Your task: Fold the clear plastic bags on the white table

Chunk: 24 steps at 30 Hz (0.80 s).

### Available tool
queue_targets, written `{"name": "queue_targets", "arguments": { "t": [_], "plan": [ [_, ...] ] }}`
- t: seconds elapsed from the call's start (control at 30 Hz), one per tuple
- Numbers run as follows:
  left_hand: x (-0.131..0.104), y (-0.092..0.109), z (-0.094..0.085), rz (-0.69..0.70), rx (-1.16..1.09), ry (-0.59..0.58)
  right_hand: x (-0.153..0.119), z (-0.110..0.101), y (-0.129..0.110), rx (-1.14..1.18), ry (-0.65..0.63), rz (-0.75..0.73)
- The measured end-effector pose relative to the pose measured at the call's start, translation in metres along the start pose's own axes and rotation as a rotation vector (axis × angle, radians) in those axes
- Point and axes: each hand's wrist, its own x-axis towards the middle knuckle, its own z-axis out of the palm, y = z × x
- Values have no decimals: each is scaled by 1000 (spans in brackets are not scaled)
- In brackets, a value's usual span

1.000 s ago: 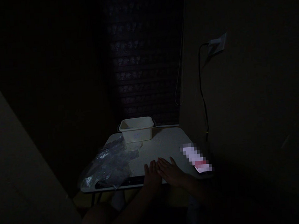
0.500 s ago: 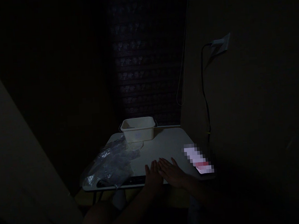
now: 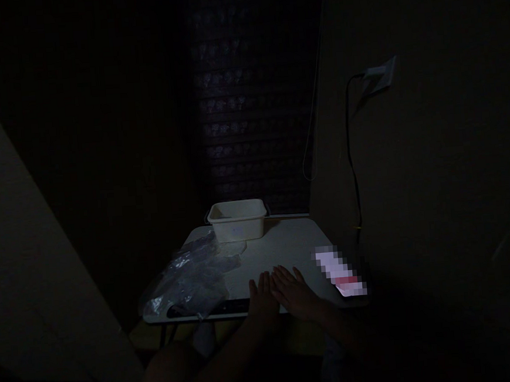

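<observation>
My left hand (image 3: 262,299) lies flat on the front part of a small white table (image 3: 286,244), fingers stretched forward. Beside it, touching or nearly touching, my right hand (image 3: 293,292) rests palm down with its thumb and fingers spread. Neither hand holds anything. A crumpled clear plastic bag (image 3: 191,278) covers the table's left side. At the back stands a white rectangular tub (image 3: 239,229) with side handles. To the right of my right hand lies a lit, pixelated phone-like object (image 3: 338,271).
A dark slot (image 3: 235,306) runs along the table's front edge. Behind the table hangs a dark patterned blind (image 3: 245,127) with a looped cord. On the right wall, a black cable (image 3: 350,148) drops from an outlet (image 3: 385,75). The room is very dim.
The view has shifted very slightly. Both hands remain flat at nearly the same place on the table.
</observation>
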Motion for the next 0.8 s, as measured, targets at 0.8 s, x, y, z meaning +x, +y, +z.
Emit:
{"name": "queue_targets", "arguments": {
  "t": [0.8],
  "plan": [
    [3,-1,2,7,-9,6,2,3,2,24,-56,-12]
  ]
}}
